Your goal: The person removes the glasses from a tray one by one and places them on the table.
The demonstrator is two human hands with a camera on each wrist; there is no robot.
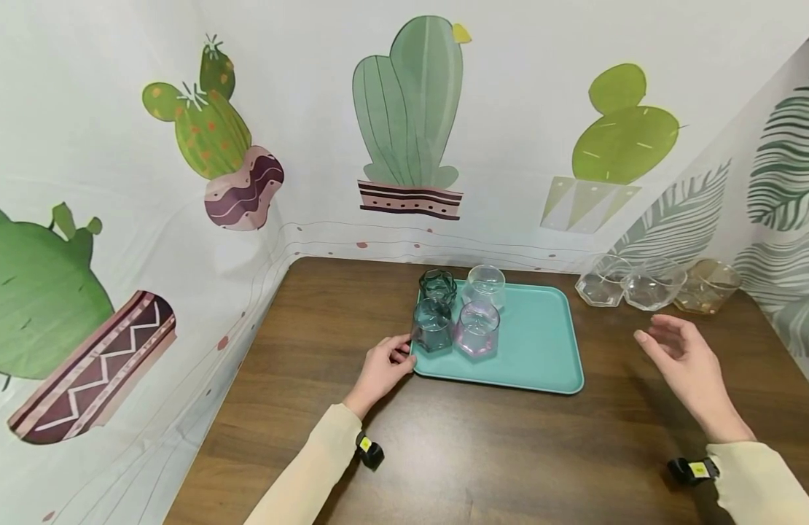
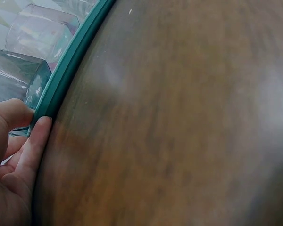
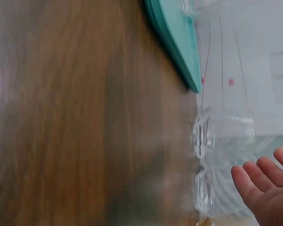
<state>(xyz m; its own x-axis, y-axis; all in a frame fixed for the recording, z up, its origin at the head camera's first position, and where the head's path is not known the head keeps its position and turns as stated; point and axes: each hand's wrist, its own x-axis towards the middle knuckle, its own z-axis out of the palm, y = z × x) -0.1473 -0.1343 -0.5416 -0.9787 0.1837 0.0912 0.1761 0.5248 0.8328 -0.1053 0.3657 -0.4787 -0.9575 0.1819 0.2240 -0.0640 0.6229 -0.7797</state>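
My left hand (image 1: 382,366) pinches the rim of the teal tray (image 1: 536,335) at its near left corner. In the left wrist view the thumb (image 2: 12,113) lies over the rim and a finger (image 2: 35,146) lies along its outer side. On the tray's left half stand a dark green glass (image 1: 438,289), a grey-blue glass (image 1: 433,325), a clear glass (image 1: 486,286) and a pink-tinted glass (image 1: 478,332). Right of the tray, my right hand (image 1: 689,364) hovers with its fingers apart and holds nothing. Nearest to it are two clear glasses (image 1: 601,283) (image 1: 652,286).
An amber glass (image 1: 708,288) stands at the right end of the row by the back edge of the wooden table (image 1: 483,452). A white cloth wall (image 1: 299,95) printed with cacti rises behind and to the left. Each wrist wears a black strap.
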